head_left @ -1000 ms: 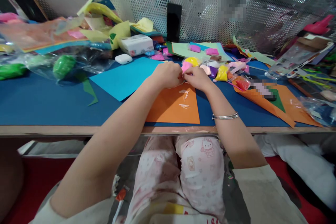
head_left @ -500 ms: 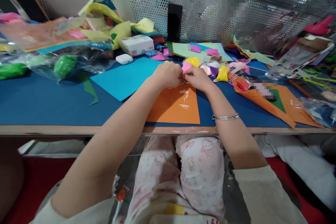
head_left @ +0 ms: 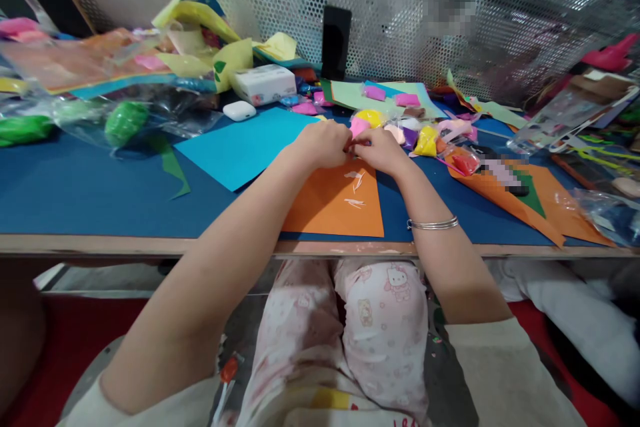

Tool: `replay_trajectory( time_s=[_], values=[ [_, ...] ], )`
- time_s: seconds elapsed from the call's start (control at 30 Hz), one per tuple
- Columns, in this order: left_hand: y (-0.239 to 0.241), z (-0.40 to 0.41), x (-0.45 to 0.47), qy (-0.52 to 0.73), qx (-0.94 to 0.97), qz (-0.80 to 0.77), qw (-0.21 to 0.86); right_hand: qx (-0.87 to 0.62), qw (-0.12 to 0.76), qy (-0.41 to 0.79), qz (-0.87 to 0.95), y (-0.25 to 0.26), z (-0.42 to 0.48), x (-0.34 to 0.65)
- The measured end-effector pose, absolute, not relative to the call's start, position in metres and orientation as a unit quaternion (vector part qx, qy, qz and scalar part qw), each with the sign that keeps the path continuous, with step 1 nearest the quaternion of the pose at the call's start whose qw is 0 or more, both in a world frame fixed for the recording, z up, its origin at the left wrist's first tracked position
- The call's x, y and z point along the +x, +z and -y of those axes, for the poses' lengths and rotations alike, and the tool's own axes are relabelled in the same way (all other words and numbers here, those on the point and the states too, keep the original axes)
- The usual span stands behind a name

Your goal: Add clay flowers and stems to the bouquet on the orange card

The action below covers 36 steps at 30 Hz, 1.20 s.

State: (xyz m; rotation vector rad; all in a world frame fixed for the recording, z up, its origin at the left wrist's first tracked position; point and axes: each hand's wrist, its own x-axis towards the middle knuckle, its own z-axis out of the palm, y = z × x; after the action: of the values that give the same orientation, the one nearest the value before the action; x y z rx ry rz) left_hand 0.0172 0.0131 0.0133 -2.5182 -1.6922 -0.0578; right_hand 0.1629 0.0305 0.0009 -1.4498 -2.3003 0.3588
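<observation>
My left hand (head_left: 323,143) and my right hand (head_left: 381,149) meet fingertip to fingertip above the far edge of an orange paper sheet (head_left: 335,203). Both are closed in a pinch on something small between them that I cannot make out. Thin pale strips (head_left: 355,190) lie on the orange sheet just below the hands. A silver bangle (head_left: 433,223) circles my right wrist. Small bags of coloured clay (head_left: 425,140), pink, yellow and purple, lie right behind my hands.
A light blue sheet (head_left: 240,147) lies to the left on the dark blue table (head_left: 75,187). Green clay in plastic bags (head_left: 120,121), a white earbud case (head_left: 239,110), a white box (head_left: 263,83) and an upright black phone (head_left: 335,42) stand behind. More orange paper (head_left: 545,203) lies right.
My hands stay pinched together in the same spot; only the view has shifted slightly.
</observation>
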Motion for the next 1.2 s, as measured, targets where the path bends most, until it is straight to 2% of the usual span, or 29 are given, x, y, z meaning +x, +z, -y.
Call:
replay_trajectory(
  time_s=[1.2],
  values=[
    [0.0207, -0.0073, 0.0198, -0.005, -0.829, 0.559, 0.031, -0.519, 0.204, 0.132, 0.82, 0.0, -0.0316, 0.1646]
  ],
)
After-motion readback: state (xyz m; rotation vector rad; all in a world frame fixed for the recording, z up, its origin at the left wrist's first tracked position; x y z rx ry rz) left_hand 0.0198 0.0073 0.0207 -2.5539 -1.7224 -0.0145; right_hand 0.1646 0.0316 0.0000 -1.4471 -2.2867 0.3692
